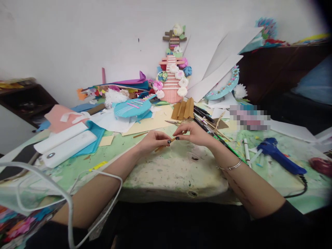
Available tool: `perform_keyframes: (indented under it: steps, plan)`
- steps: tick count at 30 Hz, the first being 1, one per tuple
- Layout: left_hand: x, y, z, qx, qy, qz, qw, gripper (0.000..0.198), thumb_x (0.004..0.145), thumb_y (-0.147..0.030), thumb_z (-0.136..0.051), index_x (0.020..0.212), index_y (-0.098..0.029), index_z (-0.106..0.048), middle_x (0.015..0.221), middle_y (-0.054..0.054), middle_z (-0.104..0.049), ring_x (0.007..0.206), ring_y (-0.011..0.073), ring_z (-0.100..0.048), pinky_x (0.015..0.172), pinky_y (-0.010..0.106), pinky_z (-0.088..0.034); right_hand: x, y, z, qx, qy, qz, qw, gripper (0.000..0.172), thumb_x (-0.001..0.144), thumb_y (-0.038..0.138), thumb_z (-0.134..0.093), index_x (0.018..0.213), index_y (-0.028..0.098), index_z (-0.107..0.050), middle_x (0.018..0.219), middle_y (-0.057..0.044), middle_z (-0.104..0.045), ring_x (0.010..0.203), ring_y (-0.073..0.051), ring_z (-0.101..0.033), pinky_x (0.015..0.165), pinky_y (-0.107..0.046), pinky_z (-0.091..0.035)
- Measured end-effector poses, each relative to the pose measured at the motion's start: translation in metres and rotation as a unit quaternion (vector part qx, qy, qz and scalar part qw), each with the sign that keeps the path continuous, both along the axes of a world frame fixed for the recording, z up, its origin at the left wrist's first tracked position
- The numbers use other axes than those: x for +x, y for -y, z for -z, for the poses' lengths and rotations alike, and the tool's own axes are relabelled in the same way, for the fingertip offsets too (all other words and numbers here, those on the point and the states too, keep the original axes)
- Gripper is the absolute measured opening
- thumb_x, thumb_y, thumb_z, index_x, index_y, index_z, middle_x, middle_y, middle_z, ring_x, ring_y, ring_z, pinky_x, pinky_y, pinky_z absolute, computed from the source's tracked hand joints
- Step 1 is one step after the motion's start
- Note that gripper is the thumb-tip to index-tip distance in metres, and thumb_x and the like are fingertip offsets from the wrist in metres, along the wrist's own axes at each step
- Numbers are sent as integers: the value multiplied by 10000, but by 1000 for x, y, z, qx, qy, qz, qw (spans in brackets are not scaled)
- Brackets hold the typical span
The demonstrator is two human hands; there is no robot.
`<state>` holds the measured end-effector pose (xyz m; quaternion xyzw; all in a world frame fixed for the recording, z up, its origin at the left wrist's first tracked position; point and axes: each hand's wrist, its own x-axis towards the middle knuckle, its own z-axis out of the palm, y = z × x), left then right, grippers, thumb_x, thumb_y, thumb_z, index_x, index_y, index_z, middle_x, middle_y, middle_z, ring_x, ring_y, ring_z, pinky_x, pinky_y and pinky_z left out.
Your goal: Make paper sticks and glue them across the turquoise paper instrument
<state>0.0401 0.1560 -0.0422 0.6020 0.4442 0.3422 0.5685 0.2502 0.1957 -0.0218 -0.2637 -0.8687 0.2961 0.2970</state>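
Observation:
Thumb and fingers of my left hand (153, 141) pinch a narrow brown paper strip (159, 148), whose tail sticks out below that hand. My right hand (194, 134) pinches the same strip by its other end, close to the left fingertips. Both hands are just above the front middle of the table. Beyond the fingers lie gold-handled scissors (178, 122) and a pleated brown paper sheet (183, 109). A second thin brown strip (140, 135) rests to the left of my left hand.
Pens (204, 119) and a white marker (246, 151) lie right of my hands, near a blue glue gun (282, 155). A white cable (68, 197) loops across my left forearm. Paper guitars, one blue (135, 108) and one pink (169, 91), are at the back.

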Motion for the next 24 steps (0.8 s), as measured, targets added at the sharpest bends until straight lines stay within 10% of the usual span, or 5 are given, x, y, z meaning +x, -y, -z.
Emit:
perform_keyframes:
  steps: [24]
  plan:
    - [-13,-5,-5,28,-61,14,998,273,637,-365,-731,752,-119,-702,649,59,-677,553,106,-547,515,212,-380,1,-5,5,-2,-9,32,999,133,753,218,-611,789,168,-728,733,-37,-691,675,-138,-588,630,-266,-428]
